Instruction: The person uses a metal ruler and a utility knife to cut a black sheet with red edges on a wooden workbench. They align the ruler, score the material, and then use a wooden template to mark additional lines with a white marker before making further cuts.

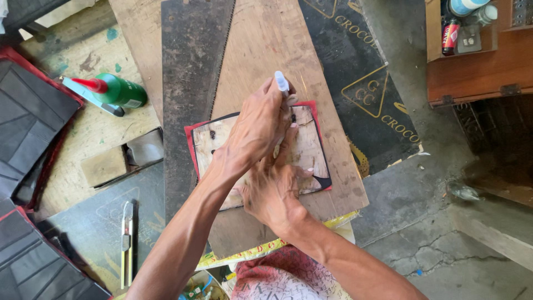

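Note:
My left hand (252, 130) grips a marker with a pale cap (282, 83), its tip down at the upper edge of a worn, pale template (311, 150). The template lies on a red and black sheet (190, 141), which rests on a wooden board (266, 39). Just below, my right hand (272, 191) is spread flat on the template and presses it down. The marker's tip is hidden behind my left hand.
A dark handsaw blade (189, 78) lies along the board's left side. A green glue bottle with a red nozzle (119, 91), a small block (104, 165) and a utility knife (126, 239) sit to the left. Black red-edged panels (28, 122) lie far left. A wooden box (477, 66) stands upper right.

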